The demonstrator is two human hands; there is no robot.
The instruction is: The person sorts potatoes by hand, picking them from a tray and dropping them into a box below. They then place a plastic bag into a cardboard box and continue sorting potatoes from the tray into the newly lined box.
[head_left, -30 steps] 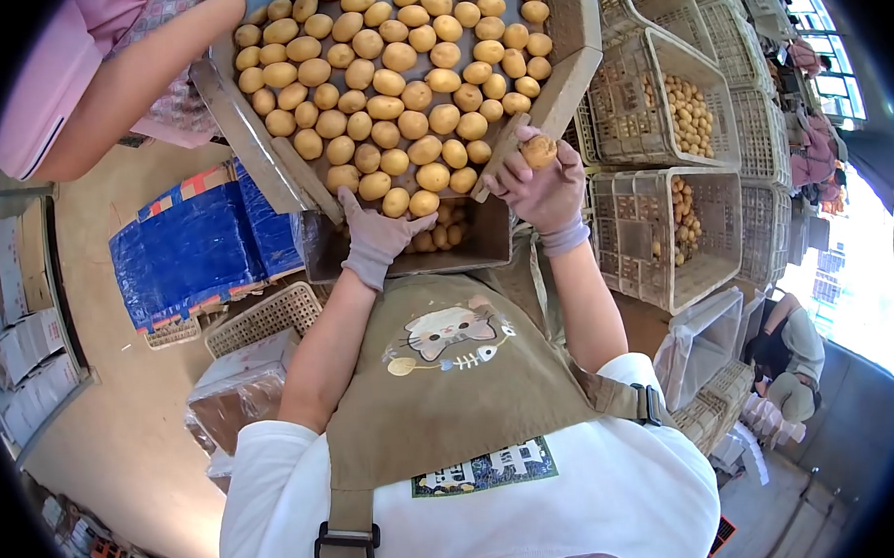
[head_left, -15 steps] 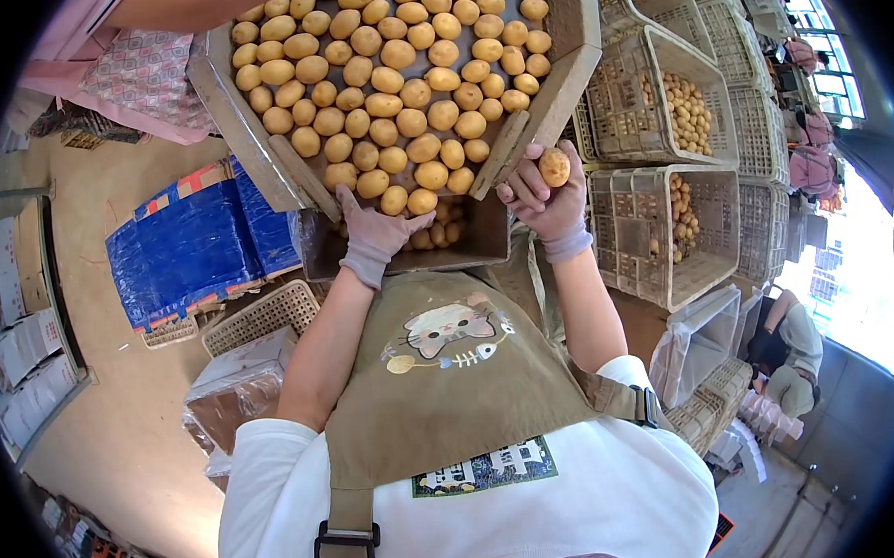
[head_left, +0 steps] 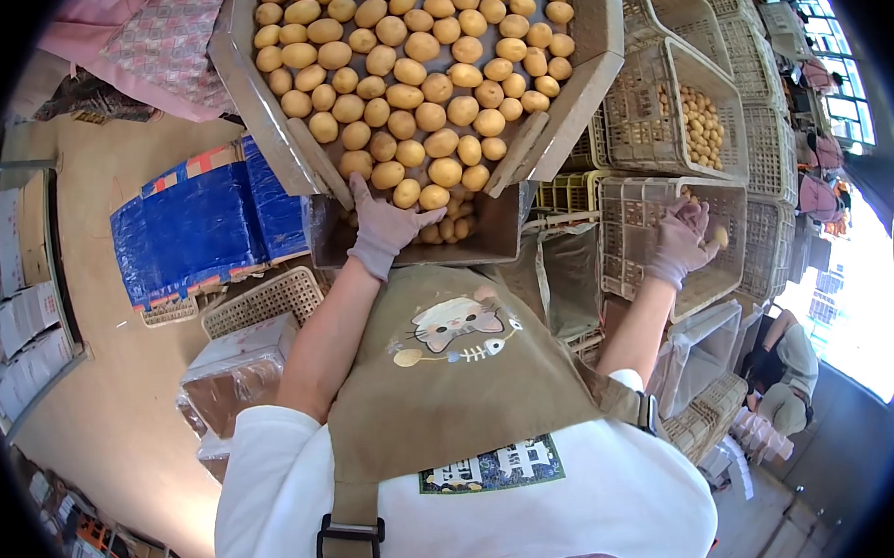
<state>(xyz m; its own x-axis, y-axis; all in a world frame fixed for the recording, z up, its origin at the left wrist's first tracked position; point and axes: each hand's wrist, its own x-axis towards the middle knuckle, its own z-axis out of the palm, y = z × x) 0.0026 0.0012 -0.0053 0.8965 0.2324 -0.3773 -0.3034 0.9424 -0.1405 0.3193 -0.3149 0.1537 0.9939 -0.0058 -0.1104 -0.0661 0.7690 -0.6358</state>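
Many round yellow potatoes (head_left: 422, 47) lie on a metal-sided sorting tray (head_left: 584, 93). My left hand (head_left: 385, 222), gloved, rests at the tray's lower left opening, fingers apart, touching the nearest potatoes. Below that opening is a bin (head_left: 500, 239) with more potatoes inside. My right hand (head_left: 681, 237), also gloved, is over a plastic crate (head_left: 620, 237) on the right, fingers apart. A single potato (head_left: 721, 237) is in the air just beside its fingertips, apart from the hand. The crate's contents are mostly hidden behind the hand.
Another crate (head_left: 649, 111) holding potatoes stands above the right one, with stacked crates farther right. Blue-wrapped boxes (head_left: 191, 230) and a woven basket (head_left: 269, 305) are at left. A crouching person (head_left: 790, 364) is at lower right; a pink-clothed person (head_left: 173, 52) is at upper left.
My right hand has moved right from the tray's edge to over the crate, and the potato it held has left its fingers. My left hand stays at the tray opening.
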